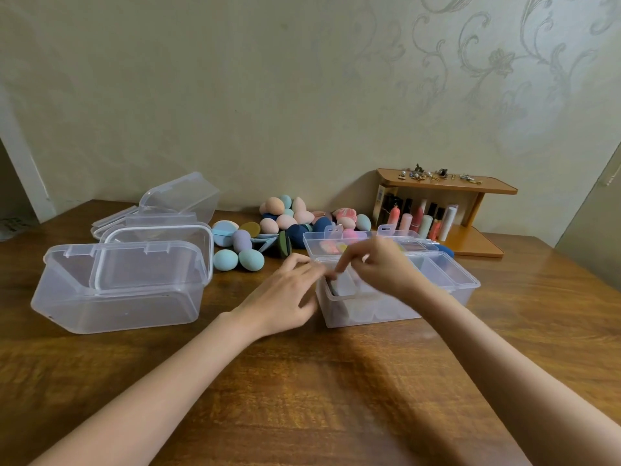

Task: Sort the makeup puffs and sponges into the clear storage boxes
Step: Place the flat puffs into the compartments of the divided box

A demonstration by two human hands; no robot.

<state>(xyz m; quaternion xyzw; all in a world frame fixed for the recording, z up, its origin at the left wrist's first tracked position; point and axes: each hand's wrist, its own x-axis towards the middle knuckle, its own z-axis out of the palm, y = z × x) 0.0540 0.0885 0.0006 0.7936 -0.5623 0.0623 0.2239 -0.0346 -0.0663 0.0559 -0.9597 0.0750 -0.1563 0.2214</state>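
Observation:
A clear storage box [447,284] with its lid up stands at centre right on the wooden table. My left hand [285,290] rests against the box's left wall, fingers spread. My right hand [376,264] reaches over the box's left end and pinches a pale flat puff [344,284] standing inside it. More pale puffs show blurred through the front wall. Behind the box lies a pile of egg-shaped sponges [285,215] in peach, teal, navy and lilac. Two teal sponges [238,260] lie nearer the left.
A large empty clear box [117,307] with a lid resting in it stands at left, and more clear boxes and lids [178,200] are stacked behind it. A small wooden shelf [447,186] with lipsticks and trinkets stands at back right against the wall.

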